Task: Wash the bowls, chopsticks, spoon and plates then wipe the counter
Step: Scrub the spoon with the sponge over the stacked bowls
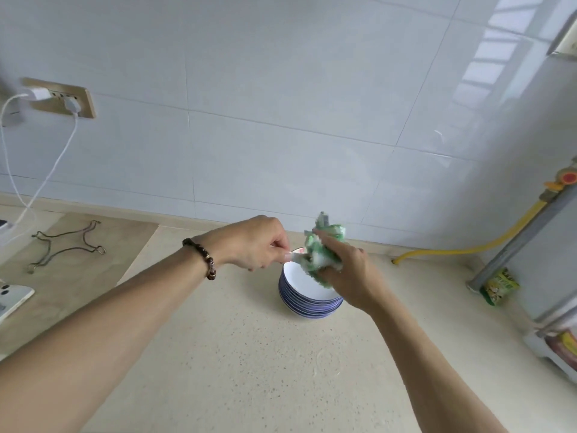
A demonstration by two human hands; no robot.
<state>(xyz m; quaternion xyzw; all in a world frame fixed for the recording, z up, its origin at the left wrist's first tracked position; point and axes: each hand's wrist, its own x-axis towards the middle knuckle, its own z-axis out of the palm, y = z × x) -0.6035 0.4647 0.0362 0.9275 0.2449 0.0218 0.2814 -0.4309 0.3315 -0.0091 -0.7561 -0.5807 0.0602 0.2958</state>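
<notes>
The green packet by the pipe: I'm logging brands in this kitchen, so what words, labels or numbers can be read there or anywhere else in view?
None can be read.
Green packet: has printing, too blurred to read.
Box at the right edge: coloured label, blurred.
Phone, wall socket: no text visible.

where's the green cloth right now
In the head view, the green cloth is bunched in the right hand, just above the stack of plates near the wall.

I see bright, even daylight, window glare on wall tiles point(499, 57) upper right, soft shadows, wide-angle bending at edges.
</notes>
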